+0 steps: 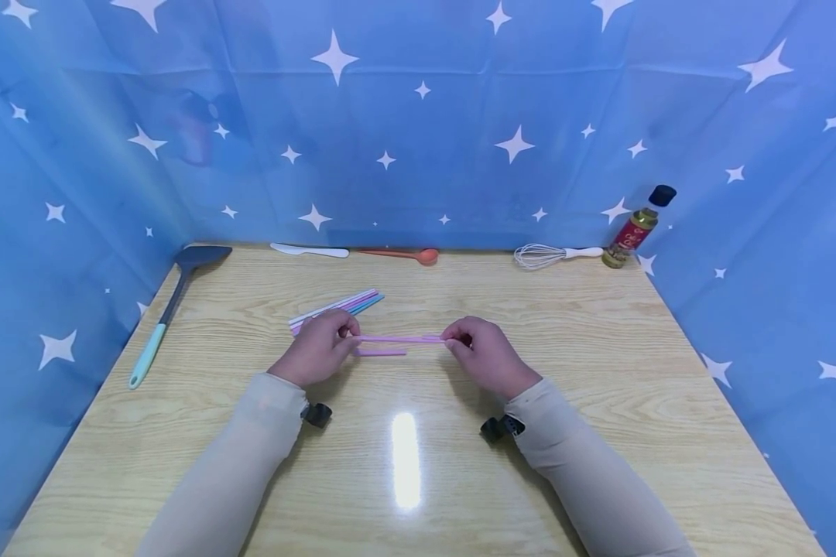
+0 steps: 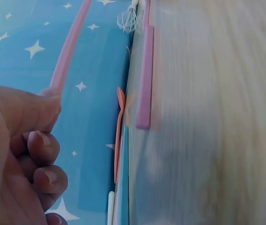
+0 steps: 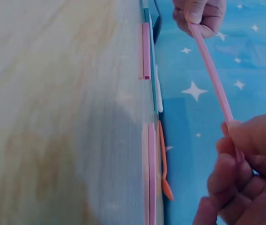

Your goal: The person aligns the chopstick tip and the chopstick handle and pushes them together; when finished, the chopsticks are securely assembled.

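Between the two hands stretches a thin pink straw (image 1: pixel 397 339), raised above the table. My left hand (image 1: pixel 320 346) pinches one end between thumb and forefinger, the other fingers curled in. At the other end, my right hand (image 1: pixel 484 354) pinches it in much the same way. Below the held straw lies another pink straw (image 1: pixel 383 353) on the tabletop, also visible in the left wrist view as a pink length (image 2: pixel 145 79). A further pink straw (image 3: pixel 152 173) lies on the table in the right wrist view. Behind my left hand is a small row of white, pink and blue straws (image 1: pixel 369 302), partly hidden.
Along the back edge lie a white knife (image 1: pixel 310 251), an orange spoon (image 1: pixel 426 257) and a whisk (image 1: pixel 539 255). An oil bottle (image 1: pixel 630 232) stands at the back right corner. A spatula (image 1: pixel 170 305) lies on the left. A starry blue cloth (image 1: pixel 418 139) surrounds the wooden table (image 1: pixel 634 371).
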`<state>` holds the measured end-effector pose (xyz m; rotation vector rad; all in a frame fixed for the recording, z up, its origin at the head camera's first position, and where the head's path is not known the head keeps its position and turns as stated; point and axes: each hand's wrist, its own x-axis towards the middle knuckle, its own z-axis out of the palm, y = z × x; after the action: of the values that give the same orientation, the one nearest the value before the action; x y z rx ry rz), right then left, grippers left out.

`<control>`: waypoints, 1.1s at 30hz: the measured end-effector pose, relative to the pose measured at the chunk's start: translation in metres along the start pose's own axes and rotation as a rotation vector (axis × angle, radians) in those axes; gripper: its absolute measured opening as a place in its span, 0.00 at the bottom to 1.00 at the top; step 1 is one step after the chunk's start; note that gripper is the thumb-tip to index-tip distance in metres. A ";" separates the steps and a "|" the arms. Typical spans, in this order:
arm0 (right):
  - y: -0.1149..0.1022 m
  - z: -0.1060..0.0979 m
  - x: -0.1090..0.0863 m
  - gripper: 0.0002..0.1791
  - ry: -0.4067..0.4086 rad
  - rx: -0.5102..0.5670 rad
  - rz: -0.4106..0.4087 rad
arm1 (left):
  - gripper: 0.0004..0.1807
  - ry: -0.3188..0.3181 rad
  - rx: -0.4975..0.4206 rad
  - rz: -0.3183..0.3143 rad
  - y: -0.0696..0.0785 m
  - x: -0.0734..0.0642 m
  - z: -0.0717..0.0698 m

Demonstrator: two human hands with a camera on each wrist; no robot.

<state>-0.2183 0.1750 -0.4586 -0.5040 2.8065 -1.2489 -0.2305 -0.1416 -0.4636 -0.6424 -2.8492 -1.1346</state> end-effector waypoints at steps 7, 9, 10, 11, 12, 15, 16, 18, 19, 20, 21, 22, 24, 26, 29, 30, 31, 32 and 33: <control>0.007 -0.002 0.002 0.19 0.079 0.083 0.058 | 0.04 0.033 0.043 -0.099 -0.023 0.002 -0.008; 0.008 -0.002 0.002 0.19 0.069 0.084 0.064 | 0.04 0.036 0.065 -0.134 -0.031 0.002 -0.010; 0.008 -0.002 0.002 0.20 0.059 0.085 0.066 | 0.04 0.032 0.076 -0.151 -0.035 0.002 -0.011; 0.008 -0.002 0.002 0.20 0.052 0.086 0.067 | 0.05 0.026 0.083 -0.167 -0.038 0.001 -0.013; 0.008 -0.002 0.002 0.20 0.047 0.088 0.070 | 0.05 0.018 0.091 -0.180 -0.041 0.001 -0.015; 0.007 -0.002 0.002 0.19 0.044 0.091 0.082 | 0.05 -0.014 0.113 -0.216 -0.045 -0.001 -0.022; 0.007 -0.002 0.002 0.19 0.044 0.095 0.086 | 0.05 -0.027 0.122 -0.226 -0.046 -0.002 -0.024; 0.006 -0.003 0.002 0.19 0.043 0.099 0.091 | 0.06 -0.049 0.148 -0.243 -0.047 -0.003 -0.029; 0.006 -0.003 0.002 0.19 0.041 0.102 0.091 | 0.06 -0.060 0.163 -0.249 -0.047 -0.004 -0.030; 0.006 -0.003 0.002 0.19 0.038 0.106 0.088 | 0.06 -0.073 0.175 -0.256 -0.047 -0.005 -0.032; 0.007 -0.003 0.002 0.19 0.034 0.107 0.086 | 0.07 -0.085 0.187 -0.263 -0.048 -0.005 -0.033; 0.007 -0.003 0.002 0.19 0.032 0.107 0.083 | 0.07 -0.095 0.200 -0.266 -0.048 -0.006 -0.034; 0.010 -0.003 0.002 0.19 0.027 0.107 0.078 | 0.08 -0.112 0.217 -0.274 -0.048 -0.006 -0.035; 0.011 -0.003 0.003 0.19 0.027 0.108 0.077 | 0.08 -0.121 0.222 -0.280 -0.048 -0.006 -0.036; 0.013 -0.003 0.004 0.19 0.026 0.110 0.087 | 0.08 -0.124 0.241 -0.290 -0.046 -0.006 -0.037; 0.013 -0.004 0.004 0.19 0.024 0.109 0.088 | 0.07 -0.126 0.248 -0.294 -0.045 -0.006 -0.038; 0.013 -0.004 0.004 0.19 0.020 0.106 0.091 | 0.07 -0.127 0.257 -0.300 -0.045 -0.006 -0.038; 0.014 -0.004 0.004 0.19 0.013 0.098 0.093 | 0.07 -0.129 0.267 -0.307 -0.044 -0.006 -0.038; 0.014 -0.005 0.005 0.20 0.005 0.092 0.098 | 0.06 -0.132 0.275 -0.314 -0.044 -0.006 -0.039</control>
<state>-0.2275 0.1860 -0.4651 -0.3542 2.7250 -1.3532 -0.2474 -0.1981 -0.4650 -0.2715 -3.2186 -0.7203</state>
